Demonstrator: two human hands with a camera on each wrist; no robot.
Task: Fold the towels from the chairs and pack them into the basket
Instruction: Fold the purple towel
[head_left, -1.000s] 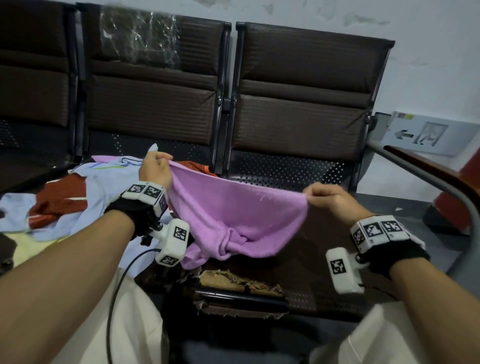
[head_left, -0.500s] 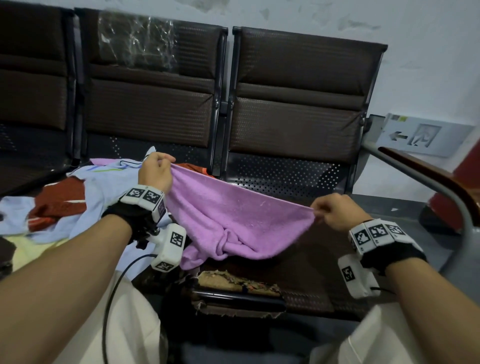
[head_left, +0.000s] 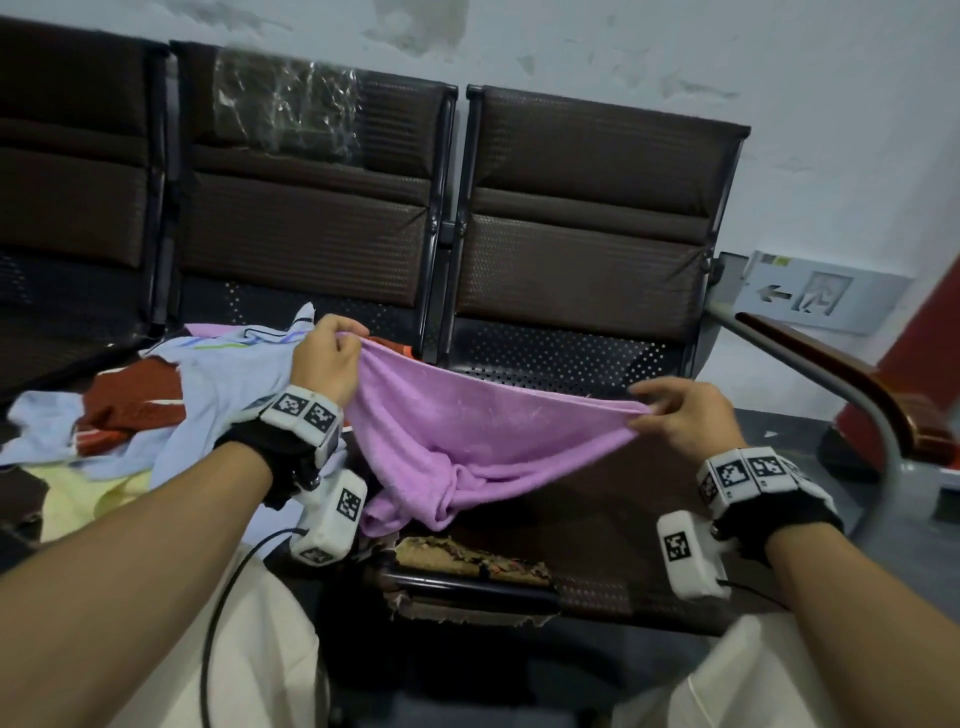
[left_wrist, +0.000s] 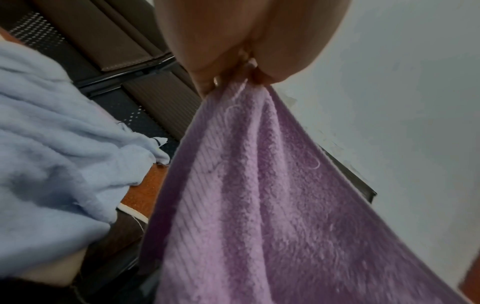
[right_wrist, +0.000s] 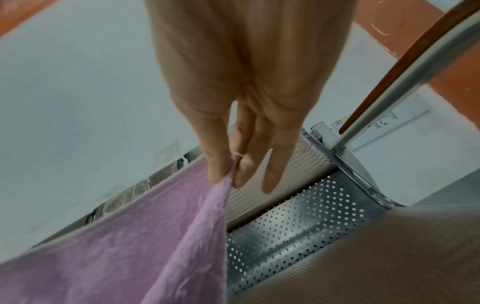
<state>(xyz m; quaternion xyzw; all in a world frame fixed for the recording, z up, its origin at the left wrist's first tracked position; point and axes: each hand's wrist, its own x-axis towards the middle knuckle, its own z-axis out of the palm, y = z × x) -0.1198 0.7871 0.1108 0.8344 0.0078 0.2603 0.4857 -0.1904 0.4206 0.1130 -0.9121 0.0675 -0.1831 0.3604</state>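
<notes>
A purple towel (head_left: 483, 436) hangs stretched between my two hands above the right chair seat (head_left: 613, 514). My left hand (head_left: 332, 353) grips its left corner in a fist; the left wrist view shows the purple towel (left_wrist: 259, 205) bunched under the curled fingers (left_wrist: 221, 67). My right hand (head_left: 670, 410) pinches the right corner between thumb and forefinger, and in the right wrist view the purple towel (right_wrist: 130, 246) hangs from that pinch while the other fingers (right_wrist: 275, 164) stay straight. The towel's lower part sags in a twisted bunch onto the seat. No basket is in view.
A heap of towels lies on the left chair seat: light blue (head_left: 223, 395), rust red (head_left: 135, 400), pale yellow (head_left: 88, 499). The seat's front edge is torn (head_left: 467, 561). A metal and wood armrest (head_left: 841, 374) curves at the right. Chair backs (head_left: 587, 249) stand against the wall.
My right hand has moved further right and slightly down, drawing the towel's top edge wider. The left hand has kept its hold in nearly the same spot.
</notes>
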